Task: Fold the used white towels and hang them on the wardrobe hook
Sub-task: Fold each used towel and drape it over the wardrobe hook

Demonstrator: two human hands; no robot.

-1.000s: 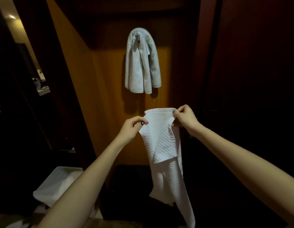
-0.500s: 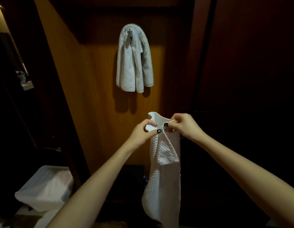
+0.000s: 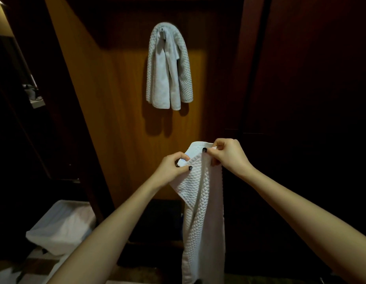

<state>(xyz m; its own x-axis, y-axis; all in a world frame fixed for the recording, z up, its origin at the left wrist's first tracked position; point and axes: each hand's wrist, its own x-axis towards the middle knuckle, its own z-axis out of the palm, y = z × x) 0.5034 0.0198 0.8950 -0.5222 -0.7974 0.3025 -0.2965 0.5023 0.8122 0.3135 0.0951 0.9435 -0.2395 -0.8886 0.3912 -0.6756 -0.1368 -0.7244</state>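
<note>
Head view, looking down past two bare forearms into a dim wardrobe. First piece done: hung towel (image 3: 167, 66) draped over the hook (image 3: 162, 30) against the lit wooden back panel (image 3: 120, 99), folded narrow, both ends hanging at roughly one level. Second piece mid-fold: held towel (image 3: 202, 212) up in the air, below the hung one and well apart from it, top edge gathered between both hands, long tail dropping straight down. Grasped at one folded top corner by the left hand (image 3: 174, 169), thumb and curled fingers pinching the cloth; grasped at the other top corner by the right hand (image 3: 227, 154), likewise pinching, just beside the left and slightly higher. Judged about halfway for these two pieces: one on the hook, one narrowed into a strip but not yet doubled over or raised. Probably left to do: matching the corners, halving the length, lifting and slipping it over the same hook beside the first. Layer count in the held strip unclear; lower end cut off by the bottom of the frame. Hook mostly buried under cloth, only a small metal tip showing. Lower left, what looks like a white-lined bin (image 3: 61, 226), contents unreadable. No telling about further towels elsewhere. Wardrobe sides and the right-hand door lost in darkness.
</note>
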